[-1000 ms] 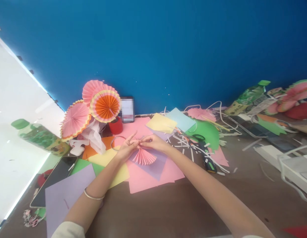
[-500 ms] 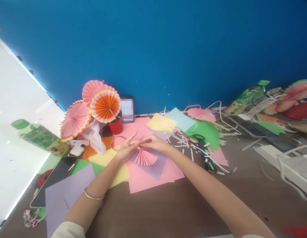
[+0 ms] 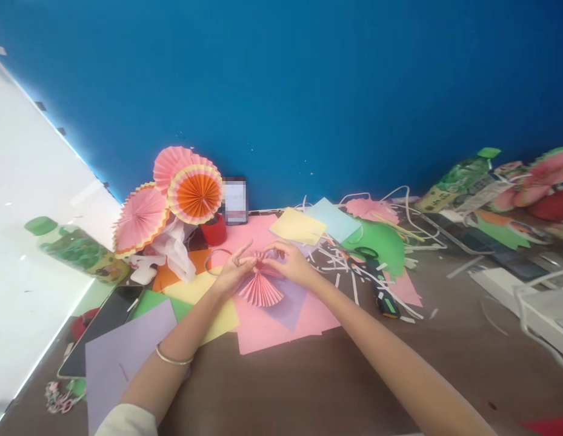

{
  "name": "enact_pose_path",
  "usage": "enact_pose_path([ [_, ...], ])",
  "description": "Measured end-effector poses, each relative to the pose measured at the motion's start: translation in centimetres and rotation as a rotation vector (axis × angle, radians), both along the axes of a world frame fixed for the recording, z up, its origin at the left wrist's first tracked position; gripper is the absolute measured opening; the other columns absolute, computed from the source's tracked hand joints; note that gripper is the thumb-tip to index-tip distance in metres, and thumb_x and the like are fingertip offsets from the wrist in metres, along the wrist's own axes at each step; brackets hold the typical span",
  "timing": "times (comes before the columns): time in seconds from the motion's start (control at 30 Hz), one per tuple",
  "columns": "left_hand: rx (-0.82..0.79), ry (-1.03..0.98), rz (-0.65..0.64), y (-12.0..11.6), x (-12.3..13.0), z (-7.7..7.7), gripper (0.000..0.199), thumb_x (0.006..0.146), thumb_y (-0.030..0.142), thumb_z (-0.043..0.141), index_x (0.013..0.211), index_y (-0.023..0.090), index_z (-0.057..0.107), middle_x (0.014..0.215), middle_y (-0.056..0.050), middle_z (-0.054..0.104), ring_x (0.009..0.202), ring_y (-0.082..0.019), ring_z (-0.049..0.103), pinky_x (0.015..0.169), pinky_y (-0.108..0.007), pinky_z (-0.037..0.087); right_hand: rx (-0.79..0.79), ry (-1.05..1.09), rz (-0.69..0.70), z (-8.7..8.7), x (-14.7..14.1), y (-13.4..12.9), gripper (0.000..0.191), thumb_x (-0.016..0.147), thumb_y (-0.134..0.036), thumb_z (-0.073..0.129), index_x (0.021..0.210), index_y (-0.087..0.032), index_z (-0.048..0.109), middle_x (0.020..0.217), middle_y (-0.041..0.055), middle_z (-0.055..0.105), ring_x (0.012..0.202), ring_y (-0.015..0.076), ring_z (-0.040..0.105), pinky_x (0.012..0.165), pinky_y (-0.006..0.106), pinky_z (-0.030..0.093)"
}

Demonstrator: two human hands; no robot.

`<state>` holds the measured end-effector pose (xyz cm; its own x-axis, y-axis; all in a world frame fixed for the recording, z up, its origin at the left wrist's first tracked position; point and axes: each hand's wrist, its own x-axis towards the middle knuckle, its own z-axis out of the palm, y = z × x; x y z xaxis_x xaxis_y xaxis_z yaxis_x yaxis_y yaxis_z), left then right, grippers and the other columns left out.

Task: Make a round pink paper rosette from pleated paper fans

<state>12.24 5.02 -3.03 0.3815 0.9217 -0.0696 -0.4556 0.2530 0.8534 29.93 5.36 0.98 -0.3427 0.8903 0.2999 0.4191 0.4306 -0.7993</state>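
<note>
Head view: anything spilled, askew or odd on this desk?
White paper strips lie scattered across the desk around the scissors; coloured sheets overlap at loose angles. A bottle lies on its side at left. Both hands pinch a pink fan.

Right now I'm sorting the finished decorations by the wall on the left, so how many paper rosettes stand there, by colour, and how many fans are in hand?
Pink rosettes: 2
Orange rosette: 1
Pink fan: 1, pinched at its top by left hand and right hand
Total: 4
</note>
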Motion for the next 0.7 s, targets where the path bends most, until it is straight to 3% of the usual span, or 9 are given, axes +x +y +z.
enact_pose_path([
  [0.17, -0.004, 0.003, -0.026, 0.1, 0.0, -0.2, 0.086, 0.068, 0.023, 0.071, 0.138, 0.015, 0.023, 0.059, 0.001, 0.063, 0.056, -0.008, 0.056, 0.065, -0.022, 0.042, 0.212, -0.084, 0.12, -0.6, -0.4, -0.1, 0.011, 0.081, -0.019, 0.052, 0.083, -0.021, 0.063, 0.09, 0.0041, 0.057, 0.084, 0.0164, 0.055, 0.076, 0.033, 0.045],
  [0.33, 0.011, 0.021, -0.041, 0.2, -0.1, -0.4, 0.084, 0.068, 0.024, 0.07, 0.138, 0.015, 0.024, 0.062, 0.0, 0.064, 0.058, -0.009, 0.057, 0.069, -0.025, 0.043, 0.318, -0.215, 0.187, -1.0, -0.5, 0.0, 0.013, 0.084, -0.016, 0.047, 0.082, -0.02, 0.06, 0.089, 0.0053, 0.056, 0.084, 0.0173, 0.052, 0.074, 0.032, 0.043],
  [0.7, 0.08, 0.171, 0.068, -0.2, 0.5, -0.8, 0.078, 0.066, 0.027, 0.071, 0.132, 0.012, 0.033, 0.077, -0.004, 0.07, 0.07, -0.013, 0.063, 0.074, -0.028, 0.048, 0.1, -0.118, 0.072, -2.4, -0.7, -0.9, 0.013, 0.085, -0.014, 0.039, 0.077, -0.02, 0.047, 0.085, 0.0038, 0.051, 0.08, 0.0162, 0.05, 0.072, 0.03, 0.042],
])
